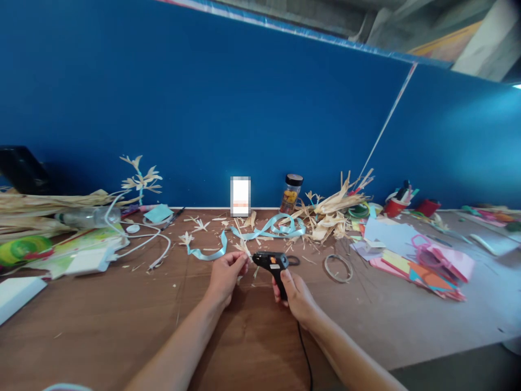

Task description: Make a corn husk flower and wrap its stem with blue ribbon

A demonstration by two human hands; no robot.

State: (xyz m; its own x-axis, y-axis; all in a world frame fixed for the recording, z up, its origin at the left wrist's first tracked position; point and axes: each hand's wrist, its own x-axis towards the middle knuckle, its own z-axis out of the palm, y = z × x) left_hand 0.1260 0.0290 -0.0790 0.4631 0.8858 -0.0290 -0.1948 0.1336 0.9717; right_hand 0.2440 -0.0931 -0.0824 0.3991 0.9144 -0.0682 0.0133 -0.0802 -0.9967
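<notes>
My right hand [297,296] is wrapped round the handle of a black hot glue gun [271,262], its cord hanging toward me. The gun's nozzle points left, close to a thin strip of dried corn husk [243,244]. My left hand [228,277] pinches the lower end of that strip between thumb and fingers. Whether the nozzle touches the strip I cannot tell. Behind the hands a light blue ribbon [268,231] lies in loops, and husk flowers [200,224] and scraps lie to its left.
A black-lidded jar [291,193] stands by the blue partition [244,98]. Dried husks [331,209] and a wire coil [337,268] are to the right, before coloured papers [431,274] and pink scissors [423,247]. At left lie a white adapter [91,262], cables and a plastic bottle [91,217].
</notes>
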